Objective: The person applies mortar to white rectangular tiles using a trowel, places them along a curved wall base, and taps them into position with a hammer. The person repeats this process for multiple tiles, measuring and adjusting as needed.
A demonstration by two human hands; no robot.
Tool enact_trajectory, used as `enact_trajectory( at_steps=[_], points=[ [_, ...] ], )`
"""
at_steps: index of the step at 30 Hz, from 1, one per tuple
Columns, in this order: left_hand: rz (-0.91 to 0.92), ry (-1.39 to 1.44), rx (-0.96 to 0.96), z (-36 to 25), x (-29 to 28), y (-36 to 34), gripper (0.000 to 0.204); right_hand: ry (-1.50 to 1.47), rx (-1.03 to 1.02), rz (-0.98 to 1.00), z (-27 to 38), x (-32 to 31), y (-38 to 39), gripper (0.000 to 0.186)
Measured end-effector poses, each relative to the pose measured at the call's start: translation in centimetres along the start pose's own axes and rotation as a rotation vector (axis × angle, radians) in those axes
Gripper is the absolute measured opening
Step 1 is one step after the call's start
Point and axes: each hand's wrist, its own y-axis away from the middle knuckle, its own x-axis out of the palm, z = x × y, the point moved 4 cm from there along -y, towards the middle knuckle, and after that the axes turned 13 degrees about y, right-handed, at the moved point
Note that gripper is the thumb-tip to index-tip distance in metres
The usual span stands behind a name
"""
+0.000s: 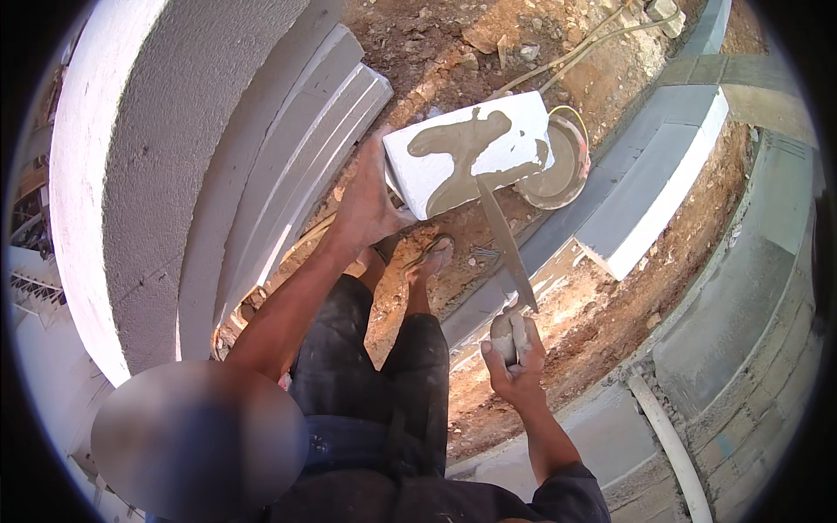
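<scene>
While a white block (501, 154) is gripped at its left end by the left hand (370, 193), thumb and fingers clamped on it, a trowel (506, 242) is held in the right hand (518, 356), whose fingers are closed round its handle. The block is held in front of the person, above the dirt ground (410, 83). Grey mortar (471, 144) is spread unevenly across its upper face, and the blade's tip is laid at the mortar's near edge. A round bucket (585, 166) of mortar is partly hidden by the block's right end.
</scene>
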Motion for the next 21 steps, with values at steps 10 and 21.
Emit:
enact_trajectory(
  at_steps=[10,21],
  points=[
    [-0.053,0.111,-0.136,0.4,0.3,2.0,0.115,-0.826,0.63,0.362,3.8,-9.9,-15.5,0.045],
    [-0.142,1.068,-0.512,4.6,0.3,1.6,0.104,0.331,0.705,-0.059,-33.5,-0.5,-20.6,0.047]
  ],
)
